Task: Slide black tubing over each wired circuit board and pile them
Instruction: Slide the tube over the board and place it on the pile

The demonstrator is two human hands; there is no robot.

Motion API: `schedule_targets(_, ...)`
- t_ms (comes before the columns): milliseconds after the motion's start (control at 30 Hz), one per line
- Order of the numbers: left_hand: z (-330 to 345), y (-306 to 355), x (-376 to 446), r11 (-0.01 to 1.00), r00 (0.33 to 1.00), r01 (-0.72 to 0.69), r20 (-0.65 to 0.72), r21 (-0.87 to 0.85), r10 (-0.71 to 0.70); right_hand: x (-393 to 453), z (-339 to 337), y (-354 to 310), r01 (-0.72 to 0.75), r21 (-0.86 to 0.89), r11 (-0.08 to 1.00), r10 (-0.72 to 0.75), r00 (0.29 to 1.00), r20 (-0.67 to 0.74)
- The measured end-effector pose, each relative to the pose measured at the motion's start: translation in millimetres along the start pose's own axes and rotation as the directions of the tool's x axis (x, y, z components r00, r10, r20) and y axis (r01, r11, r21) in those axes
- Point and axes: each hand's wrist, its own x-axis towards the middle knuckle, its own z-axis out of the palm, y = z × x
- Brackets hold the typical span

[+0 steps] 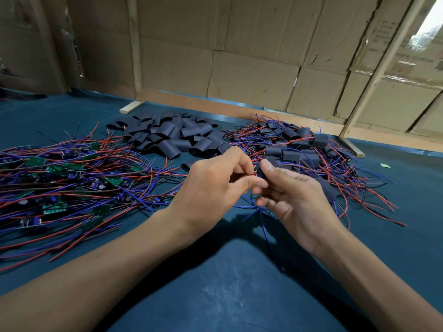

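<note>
While a soft, light black tubing sleeve (267, 164) is pinched by the right hand (294, 197), thin red and blue wires (254, 208) are pinched by the left hand (215, 185); grip is best taken at the sleeve's flattened sides.

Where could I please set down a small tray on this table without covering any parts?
Bare green mat lies near you, beneath both forearms, and at far left behind the unsleeved boards. Crowded: the tubing pile in the middle and the finished pile at right.
</note>
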Motion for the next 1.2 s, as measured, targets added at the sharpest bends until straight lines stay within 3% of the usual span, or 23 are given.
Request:
schedule_targets(200,-4.0,-0.8,4.2,0.992,0.986,-0.118,-0.111,0.049,0.123,0.3,1.2,0.5,-0.143,0.035,0.989,0.14,0.988,0.057)
schedule_targets(367,4.0,-0.4,-1.2,0.994,0.994,-0.107,-0.032,-0.014,0.107,-1.4,3.4,2.7,-0.201,0.157,0.967,0.195,0.979,0.058)
schedule_targets(467,2.5,3.3,0.3,0.995,0.995,-0.1,-0.007,-0.003,0.1,1.4,1.8,-1.7,-0.136,0.173,0.976,0.143,0.989,-0.031)
schedule_targets(533,-9.0,-0.4,10.0,0.979,0.986,-0.159,-0.038,0.127,0.165,6.1,-9.5,-15.2,-0.024,0.142,0.99,0.045,0.988,-0.148)
schedule_targets(600,-30.3,-16.7,24.5,0.867,0.982,-0.168,0.0,0.47,0.19,11.3,-31.3,-31.1,0.009,0.11,0.994,0.023,0.956,-0.294)
schedule_targets(633,-42.5,-29.8,30.3,0.744,0.994,-0.105,0.063,0.66,0.084,12.7,-43.2,-36.9,-0.02,0.102,0.995,0.056,0.931,-0.361)
schedule_targets(667,-54.6,-42.7,34.3,0.587,0.986,-0.007,0.103,0.809,-0.132,13.8,-53.9,-40.9,-0.063,0.11,0.992,0.102,0.91,-0.402)
schedule_targets(700,-65.0,-53.7,35.4,0.435,0.918,0.085,0.099,0.896,-0.384,15.1,-63.8,-42.6,-0.104,0.138,0.985,0.153,0.896,-0.418)
schedule_targets(733,-72.8,-61.2,34.4,0.334,0.806,0.153,0.078,0.93,-0.587,16.1,-72.3,-42.7,-0.135,0.172,0.976,0.198,0.883,-0.425)
schedule_targets(767,-77.7,-66.8,32.9,0.292,0.701,0.2,0.072,0.935,-0.71,16.5,-77.4,-42.6,-0.16,0.172,0.972,0.22,0.878,-0.426)
schedule_targets(800,-80.4,-71.8,32.5,0.295,0.654,0.22,0.084,0.93,-0.752,17.2,-80.7,-42.5,-0.188,0.105,0.977,0.215,0.874,-0.437)
schedule_targets(867,-82.5,-74.9,36.2,0.355,0.686,0.219,0.116,0.909,-0.718,18.1,-83.3,-40.2,-0.211,-0.237,0.948,0.064,0.857,-0.511)
schedule_targets(933,-82.0,-69.6,39.1,0.404,0.731,0.212,0.13,0.89,-0.67,17.3,-81.5,-35.5,-0.134,-0.573,0.809,-0.225,0.829,-0.511)
schedule_targets(967,-80.9,-67.0,38.9,0.413,0.745,0.205,0.131,0.887,-0.653,15.9,-76.6,-32.9,-0.086,-0.646,0.758,-0.312,0.822,-0.476)
schedule_targets(1067,-75.1,-59.7,34.8,0.432,0.821,0.155,0.127,0.888,-0.557,10.2,-56.1,-19.6,0.041,-0.709,0.704,-0.406,0.842,-0.355)
schedule_targets(1200,-69.4,-40.1,36.0,0.583,0.958,0.097,0.083,0.807,-0.274,6.6,-33.2,-4.1,0.146,-0.733,0.664,-0.46,0.853,-0.247)
